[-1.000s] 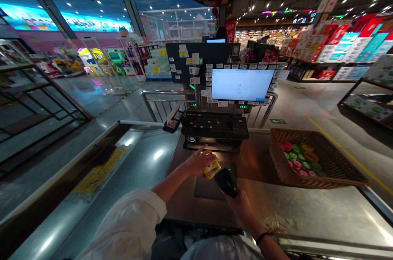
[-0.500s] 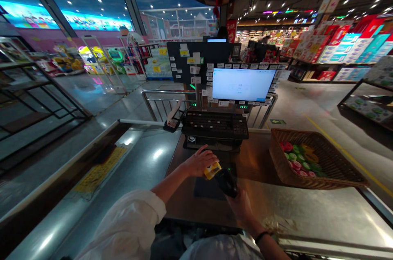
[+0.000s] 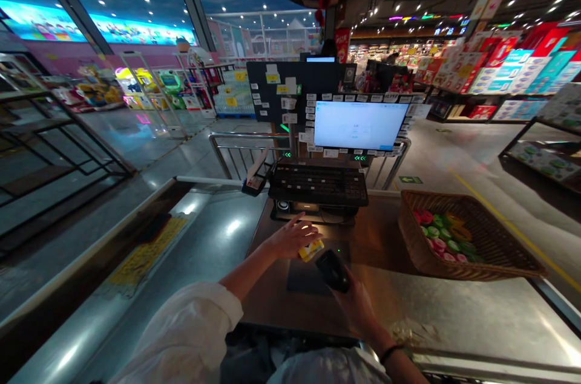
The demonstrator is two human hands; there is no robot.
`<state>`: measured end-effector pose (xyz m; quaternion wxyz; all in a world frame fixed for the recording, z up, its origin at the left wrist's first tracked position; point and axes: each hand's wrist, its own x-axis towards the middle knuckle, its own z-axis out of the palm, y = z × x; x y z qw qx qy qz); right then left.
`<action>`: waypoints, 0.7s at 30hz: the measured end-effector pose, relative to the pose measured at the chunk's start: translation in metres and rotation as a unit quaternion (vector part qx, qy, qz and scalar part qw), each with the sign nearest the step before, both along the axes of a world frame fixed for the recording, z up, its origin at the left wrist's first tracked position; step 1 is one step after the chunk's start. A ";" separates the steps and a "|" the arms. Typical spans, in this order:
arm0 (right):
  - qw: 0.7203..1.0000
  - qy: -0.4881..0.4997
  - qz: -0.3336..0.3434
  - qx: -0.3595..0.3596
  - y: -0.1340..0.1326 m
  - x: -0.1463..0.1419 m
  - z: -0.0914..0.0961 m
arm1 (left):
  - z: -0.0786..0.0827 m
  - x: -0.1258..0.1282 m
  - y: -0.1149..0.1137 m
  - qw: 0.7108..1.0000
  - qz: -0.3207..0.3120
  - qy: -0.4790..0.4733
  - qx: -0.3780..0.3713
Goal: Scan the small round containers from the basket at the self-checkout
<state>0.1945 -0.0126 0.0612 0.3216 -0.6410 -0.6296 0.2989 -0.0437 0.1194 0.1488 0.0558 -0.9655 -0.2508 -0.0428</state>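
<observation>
Head camera looks down on a long brushed-steel checkout counter (image 3: 454, 311), with a lit white flat monitor (image 3: 358, 124) ringed by paper notes at its far end. An oval brown wicker basket (image 3: 411, 239) of red, green and yellow wrapped sweets (image 3: 442, 233) stands well to the right. A black till keyboard (image 3: 318, 184) sits just below the monitor. Nearer the person, a dark square plate (image 3: 308, 280) is set into the counter. Above it the left hand (image 3: 285, 240) pinches a small yellow packet (image 3: 311, 250) by its upper edge, the other fingers loosely spread. The right hand (image 3: 356, 305) is wrapped firmly round the handle of a black handheld barcode scanner (image 3: 333, 269), whose head points up at the packet, just beside it. The work in hand looks like reading the packet's code. By this judgement, a clean read calls for the printed side to face the scanner's window, though where the code lies cannot be told. Nothing stands between scanner and packet. The keyboard's front edge is near the left fingertips, and the basket is well apart.
</observation>
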 end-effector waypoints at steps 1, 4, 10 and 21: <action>1.000 0.003 0.006 -0.008 0.001 -0.001 0.001 | 0.000 0.000 0.000 1.000 -0.004 -0.003 0.001; 1.000 0.001 0.013 -0.021 0.003 -0.002 0.003 | -0.002 -0.002 0.000 1.000 -0.013 -0.006 0.010; 0.999 -0.024 0.020 -0.022 0.006 -0.001 0.004 | -0.004 -0.002 0.001 1.000 -0.007 0.010 0.019; 0.999 -0.042 0.011 -0.030 0.005 -0.004 0.007 | -0.002 -0.003 -0.002 1.000 -0.001 -0.007 -0.002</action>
